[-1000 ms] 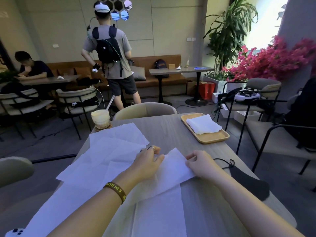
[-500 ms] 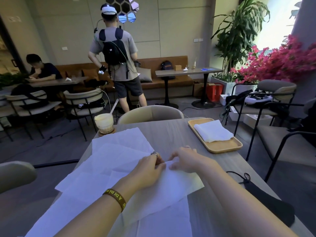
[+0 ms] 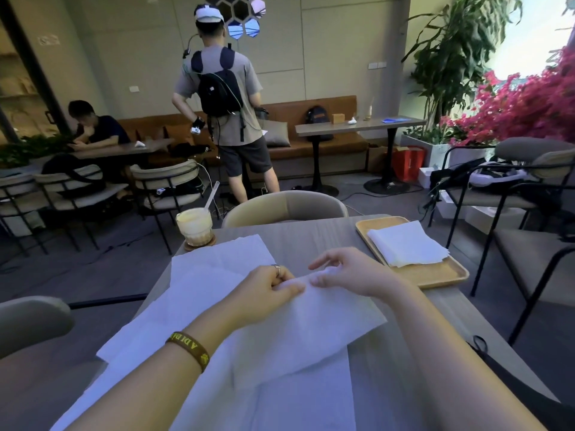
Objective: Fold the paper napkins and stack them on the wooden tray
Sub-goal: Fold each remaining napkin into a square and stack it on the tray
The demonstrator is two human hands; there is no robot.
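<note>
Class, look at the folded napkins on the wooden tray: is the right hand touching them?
Apart. The head view shows bare tray wood between the right hand and the folded napkins on the wooden tray.

Bare forearms, a brown wristband (image 3: 189, 349) with yellow lettering, a silver ring (image 3: 277, 269) on the left hand (image 3: 267, 290).

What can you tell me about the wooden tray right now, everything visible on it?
The wooden tray is a light, pale-wood rectangle with rounded corners and a low raised rim. It lies flat on the grey table at the far right, near the edge, long side running away from the camera. A stack of folded white napkins rests on its far half; the near half is bare. Neither hand touches it; the right hand is just to its left.
</note>
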